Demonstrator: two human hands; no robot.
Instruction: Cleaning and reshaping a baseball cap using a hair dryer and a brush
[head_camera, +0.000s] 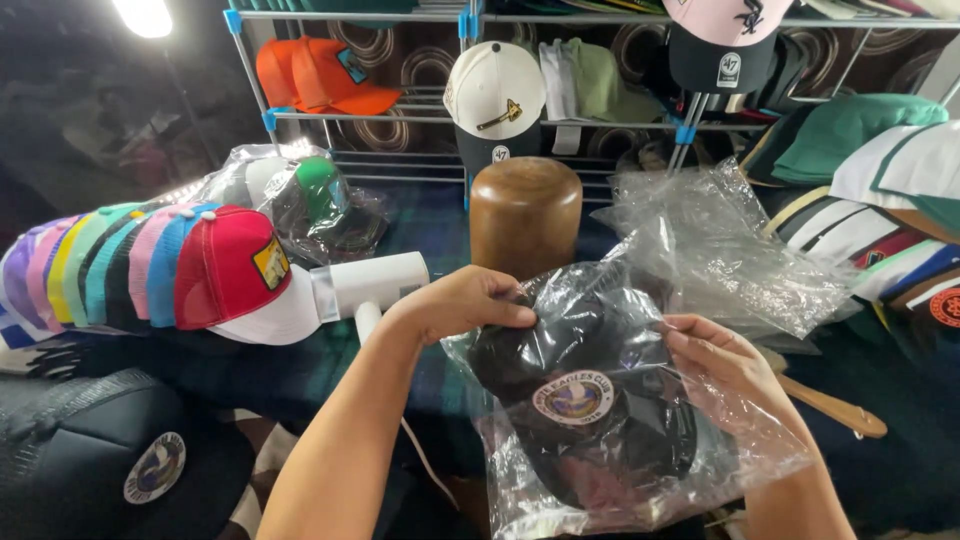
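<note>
Centrally, the bagged black cap (585, 400) is held with its round patch facing up, pinched at the crown by left hand (470, 300) fingers and gripped at the side by right hand (715, 355) fingers; its long axis cannot be told.

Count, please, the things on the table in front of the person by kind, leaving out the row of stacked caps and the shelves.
Bagged caps: 2, the black cap held by the left hand and right hand, and the green-and-white cap
Empty plastic bag: 1
Wooden hat block: 1
White steamer: 1
Wooden handle: 1
Total: 6
</note>
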